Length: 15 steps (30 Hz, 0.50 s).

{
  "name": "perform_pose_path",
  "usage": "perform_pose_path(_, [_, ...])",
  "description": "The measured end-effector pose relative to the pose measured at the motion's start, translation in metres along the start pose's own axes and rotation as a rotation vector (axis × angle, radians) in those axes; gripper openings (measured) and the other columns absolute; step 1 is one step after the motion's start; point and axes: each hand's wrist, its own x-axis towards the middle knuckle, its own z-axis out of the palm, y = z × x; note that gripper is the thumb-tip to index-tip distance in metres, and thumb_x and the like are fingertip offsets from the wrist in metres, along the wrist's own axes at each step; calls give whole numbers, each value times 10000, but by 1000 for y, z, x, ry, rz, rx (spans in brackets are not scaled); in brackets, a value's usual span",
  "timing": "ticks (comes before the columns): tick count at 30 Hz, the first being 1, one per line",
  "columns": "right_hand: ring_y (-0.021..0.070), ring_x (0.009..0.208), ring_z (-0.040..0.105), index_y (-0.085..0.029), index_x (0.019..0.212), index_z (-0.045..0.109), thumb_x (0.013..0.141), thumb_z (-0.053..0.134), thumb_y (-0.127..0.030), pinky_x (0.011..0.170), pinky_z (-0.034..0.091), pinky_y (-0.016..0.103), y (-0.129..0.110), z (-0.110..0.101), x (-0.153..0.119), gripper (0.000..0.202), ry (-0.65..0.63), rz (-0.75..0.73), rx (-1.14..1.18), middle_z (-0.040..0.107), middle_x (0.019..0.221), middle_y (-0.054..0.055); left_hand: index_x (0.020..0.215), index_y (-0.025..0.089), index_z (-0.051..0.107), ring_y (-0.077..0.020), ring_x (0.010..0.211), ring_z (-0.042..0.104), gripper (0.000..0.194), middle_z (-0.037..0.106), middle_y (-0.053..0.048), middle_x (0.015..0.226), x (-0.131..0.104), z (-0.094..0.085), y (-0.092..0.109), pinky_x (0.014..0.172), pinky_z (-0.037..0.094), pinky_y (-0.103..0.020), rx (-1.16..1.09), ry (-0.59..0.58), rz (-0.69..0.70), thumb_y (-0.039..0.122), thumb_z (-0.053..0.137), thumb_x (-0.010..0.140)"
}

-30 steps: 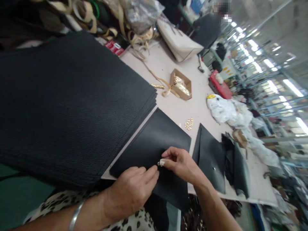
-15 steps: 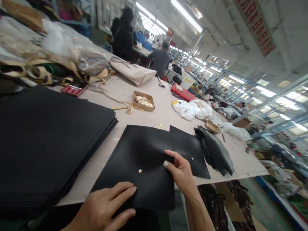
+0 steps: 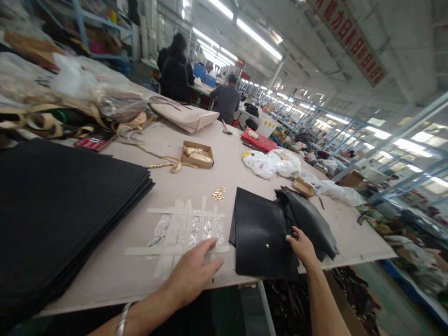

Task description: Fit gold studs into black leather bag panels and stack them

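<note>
My right hand (image 3: 301, 247) pinches the right edge of a black panel (image 3: 262, 233) with a small gold stud, which lies over another black panel at the table's front. Over the taped plastic patch (image 3: 196, 228) my left hand (image 3: 196, 268) is empty, thumb and fingers apart. Small gold pieces (image 3: 219, 192) lie in a pile behind the patch. More black panels (image 3: 311, 224) are heaped just right of my right hand. At the left stands a large stack of black sheets (image 3: 70, 210).
An open cardboard box (image 3: 198, 154) holds gold pieces. Behind are a beige bag (image 3: 185, 114), a red object (image 3: 259, 140) and white plastic bags (image 3: 271, 163). Straps and plastic lie at the back left. Two people (image 3: 175, 70) are beyond the table.
The studded black panel has moved right onto the other panel, uncovering the taped patch. My right hand has moved right with it; my left hand has let the panel go.
</note>
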Motion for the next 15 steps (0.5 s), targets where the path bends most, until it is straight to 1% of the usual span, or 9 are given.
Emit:
perform_pose_path(2, [338, 1192, 626, -55, 1360, 564, 813, 542, -296, 1062, 420, 472, 6, 6, 3, 598, 27, 14, -65, 677, 1220, 222, 1292, 116, 624, -330, 1263, 588, 539, 628, -178, 1354, 25, 10, 11, 1105, 434, -465, 9, 16, 12, 386, 595, 826])
perform_pose_path(5, [308, 1161, 649, -134, 1347, 589, 859, 506, -343, 1028, 453, 442, 8, 6, 4, 537, 43, 5, -110, 713, 1159, 166, 1303, 87, 601, -354, 1297, 545, 557, 588, -212, 1387, 54, 24, 20, 1124, 388, -493, 32, 23, 55, 373, 589, 824])
perform_pose_path(7, [319, 1148, 654, -128, 1361, 573, 869, 507, -383, 1020, 458, 460, 7, 1, -1, 558, 43, -12, -121, 712, 1160, 177, 1275, 91, 617, -365, 1254, 571, 540, 616, -215, 1343, 66, 31, 24, 1094, 409, -508, 37, 0, 69, 373, 598, 814])
perform_pose_path(9, [324, 1197, 624, -116, 1409, 522, 845, 560, -438, 1048, 442, 464, 7, -4, -13, 651, 25, -55, -119, 669, 1259, 188, 1247, 106, 633, -360, 1220, 592, 515, 641, -203, 1308, 73, 36, 27, 1077, 423, -501, 32, -25, 67, 377, 602, 810])
perform_pose_path(11, [302, 1325, 526, -156, 1471, 448, 787, 647, -469, 1118, 388, 439, 10, -9, -34, 778, -37, -174, -106, 562, 1428, 156, 1240, 123, 638, -346, 1227, 588, 498, 643, -186, 1311, 77, 39, 29, 1088, 414, -477, 16, -37, 53, 373, 601, 812])
perform_pose_path(13, [284, 1455, 358, -222, 1507, 399, 727, 730, -441, 1186, 305, 437, 15, -9, -60, 875, -124, -342, -118, 415, 1563, 106, 1244, 127, 638, -334, 1233, 589, 496, 644, -177, 1315, 81, 40, 29, 1096, 410, -454, -10, -42, 28, 368, 600, 812])
perform_pose_path(15, [309, 1512, 219, -267, 1515, 393, 689, 784, -386, 1213, 240, 498, 20, -6, -85, 921, -176, -483, -176, 316, 1619, 86, 1245, 120, 639, -330, 1233, 595, 510, 646, -178, 1315, 85, 40, 28, 1093, 418, -441, -49, -47, 2, 372, 609, 803])
